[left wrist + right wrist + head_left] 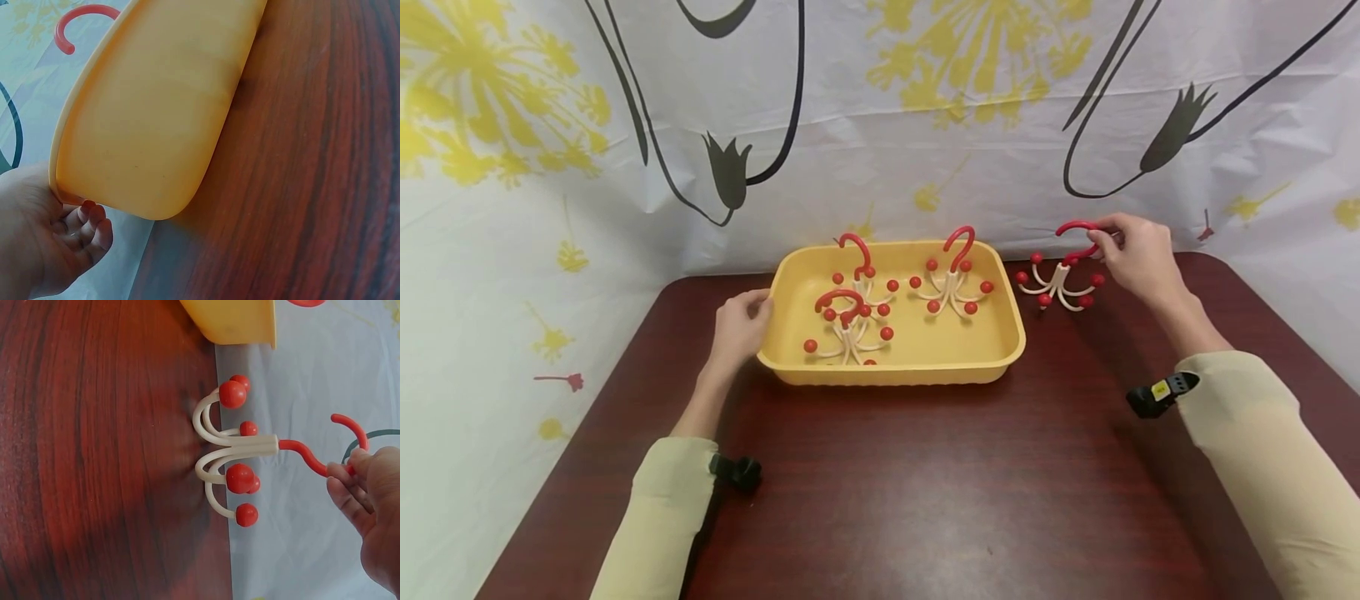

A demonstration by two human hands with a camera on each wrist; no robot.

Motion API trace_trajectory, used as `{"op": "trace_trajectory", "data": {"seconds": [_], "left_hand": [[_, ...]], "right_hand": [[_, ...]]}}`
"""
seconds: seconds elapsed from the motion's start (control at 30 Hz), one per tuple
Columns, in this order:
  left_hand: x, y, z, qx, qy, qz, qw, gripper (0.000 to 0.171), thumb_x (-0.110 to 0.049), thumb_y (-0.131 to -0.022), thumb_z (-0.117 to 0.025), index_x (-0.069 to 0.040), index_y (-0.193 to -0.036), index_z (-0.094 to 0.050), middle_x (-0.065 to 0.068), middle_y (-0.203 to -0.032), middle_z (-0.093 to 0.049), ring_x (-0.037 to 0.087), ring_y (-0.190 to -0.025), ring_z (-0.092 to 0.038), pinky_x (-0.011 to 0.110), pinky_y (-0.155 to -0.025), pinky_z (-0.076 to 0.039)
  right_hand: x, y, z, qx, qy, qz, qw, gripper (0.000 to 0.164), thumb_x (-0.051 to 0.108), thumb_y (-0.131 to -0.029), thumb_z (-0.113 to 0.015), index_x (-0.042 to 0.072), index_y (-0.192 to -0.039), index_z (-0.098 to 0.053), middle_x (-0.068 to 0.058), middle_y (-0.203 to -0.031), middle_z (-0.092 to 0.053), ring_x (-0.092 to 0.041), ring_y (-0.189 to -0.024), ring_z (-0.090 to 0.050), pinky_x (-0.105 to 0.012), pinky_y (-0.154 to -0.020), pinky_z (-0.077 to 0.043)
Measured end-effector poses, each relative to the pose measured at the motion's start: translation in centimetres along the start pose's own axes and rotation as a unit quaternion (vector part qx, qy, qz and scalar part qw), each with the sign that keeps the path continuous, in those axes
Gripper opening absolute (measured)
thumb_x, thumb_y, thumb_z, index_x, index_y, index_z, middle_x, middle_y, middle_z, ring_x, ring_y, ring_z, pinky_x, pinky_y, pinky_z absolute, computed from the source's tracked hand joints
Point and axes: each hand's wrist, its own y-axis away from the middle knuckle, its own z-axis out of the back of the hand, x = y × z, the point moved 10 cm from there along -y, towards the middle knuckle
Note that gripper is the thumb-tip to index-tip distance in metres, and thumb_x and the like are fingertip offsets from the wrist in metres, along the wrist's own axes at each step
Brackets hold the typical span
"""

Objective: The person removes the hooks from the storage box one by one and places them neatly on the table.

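My left hand (739,327) grips the left end of a yellow plastic tray (891,377); in the left wrist view its fingers (94,228) curl below the rim. Inside the tray stand three hook hangers, each with a red hook and cream arms tipped with red balls: one hanger (952,286) at the right, two overlapping at the left. Right of the tray, my right hand (1138,257) pinches the red hook of another such hanger (1061,277). That hanger is upright, its curved arms (203,428) close over the table near its back edge.
The dark red-brown wooden table (880,475) extends toward me. Behind it and along its sides hangs a white cloth (820,192) with yellow and grey flower prints, close to the tray's back rim. Both wrists wear small black cameras.
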Motion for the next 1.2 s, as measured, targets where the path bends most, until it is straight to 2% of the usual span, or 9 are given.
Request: {"op": "trace_trajectory", "data": {"seconds": [0.23,0.43,0.67,0.9,1.2], "left_hand": [[0.1,0.0,0.0,0.0,0.004,0.005,1.0,0.034,-0.014,-0.103,-0.054,0.005,-0.127,-0.067,0.024,-0.113,-0.07,0.035,-0.103,-0.065,0.046,-0.091,-0.05],[0.3,0.1,0.1,-0.001,0.007,0.012,0.9999,0.034,-0.016,-0.102,-0.054,0.005,-0.127,-0.067,0.024,-0.115,-0.07,0.035,-0.103,-0.065,0.047,-0.091,-0.05],[0.3,0.1,0.0,0.002,0.014,0.015,0.9998,0.035,-0.016,-0.103,-0.055,0.004,-0.127,-0.067,0.024,-0.114,-0.07,0.035,-0.102,-0.065,0.046,-0.089,-0.051],[0.2,0.1,0.1,0.005,0.01,0.015,0.9998,0.035,-0.017,-0.103,-0.054,0.004,-0.129,-0.066,0.024,-0.117,-0.069,0.035,-0.105,-0.065,0.047,-0.091,-0.051],[0.3,0.0,-0.2,0.007,0.015,0.012,0.9998,0.035,-0.016,-0.103,-0.054,0.004,-0.128,-0.066,0.024,-0.114,-0.07,0.035,-0.102,-0.065,0.046,-0.09,-0.051]], "right_hand": [[-0.2,0.0,0.0,0.008,-0.01,-0.005,1.0,0.024,0.011,-0.1,-0.062,-0.009,-0.113,-0.068,-0.029,-0.09,-0.07,0.023,-0.058,-0.045,-0.01,-0.058,-0.034],[-0.1,-0.1,0.0,0.012,-0.018,-0.008,1.0,0.027,0.012,-0.101,-0.061,-0.008,-0.118,-0.066,-0.03,-0.098,-0.069,0.025,-0.059,-0.044,-0.007,-0.056,-0.035],[0.2,0.0,1.4,-0.014,-0.023,-0.009,1.0,0.03,0.018,-0.101,-0.061,-0.004,-0.12,-0.068,-0.028,-0.1,-0.07,0.024,-0.06,-0.043,-0.007,-0.055,-0.034],[1.2,-0.1,2.4,-0.042,-0.023,0.01,0.999,0.028,0.016,-0.1,-0.061,-0.002,-0.119,-0.07,-0.025,-0.105,-0.071,0.026,-0.069,-0.043,-0.003,-0.065,-0.033],[3.8,-0.1,2.1,-0.059,-0.041,0.05,0.996,0.026,0.012,-0.099,-0.06,-0.002,-0.119,-0.069,-0.02,-0.104,-0.07,0.019,-0.079,-0.045,-0.005,-0.074,-0.036]]}}
